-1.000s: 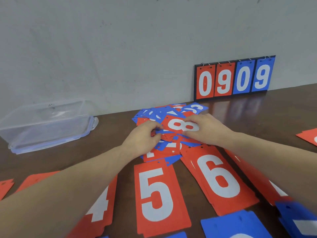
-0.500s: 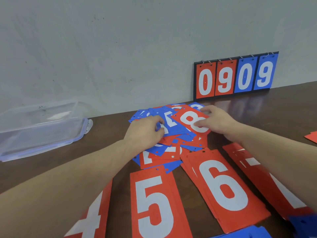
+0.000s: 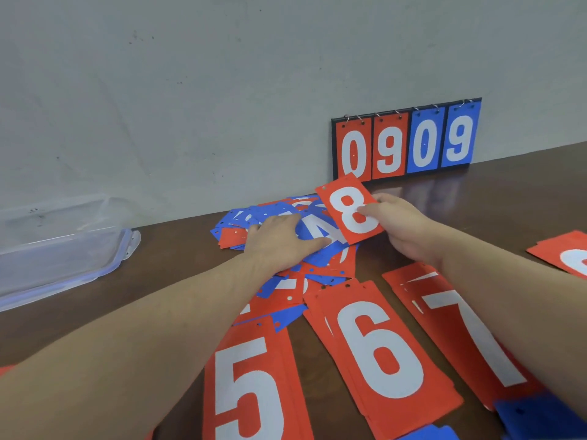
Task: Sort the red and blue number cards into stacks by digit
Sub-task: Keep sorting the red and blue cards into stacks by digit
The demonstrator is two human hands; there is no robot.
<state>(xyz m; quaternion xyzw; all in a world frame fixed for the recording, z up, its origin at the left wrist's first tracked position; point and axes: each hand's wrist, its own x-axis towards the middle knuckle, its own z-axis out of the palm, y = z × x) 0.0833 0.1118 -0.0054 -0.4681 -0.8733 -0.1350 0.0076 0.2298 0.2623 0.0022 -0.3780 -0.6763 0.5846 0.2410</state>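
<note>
My right hand (image 3: 401,228) grips a red 8 card (image 3: 347,212) and holds it tilted above the mixed pile of red and blue cards (image 3: 286,249) near the wall. Flat on that pile rests my left hand (image 3: 279,241), fingers pressing a blue card with a white digit (image 3: 317,230). In front lie sorted red stacks: a 5 stack (image 3: 251,385), a 6 stack (image 3: 381,354) and a 7 stack (image 3: 457,331), the last partly under my right forearm.
A scoreboard (image 3: 406,142) showing 0909 leans against the wall. A clear plastic box (image 3: 60,246) lies at the left. A red card (image 3: 565,255) sits at the right edge; blue cards (image 3: 533,417) lie at the bottom right on the brown table (image 3: 476,217).
My right hand has lifted the red 8 card off the pile and tilted it up. My left hand moved onto the blue card underneath.
</note>
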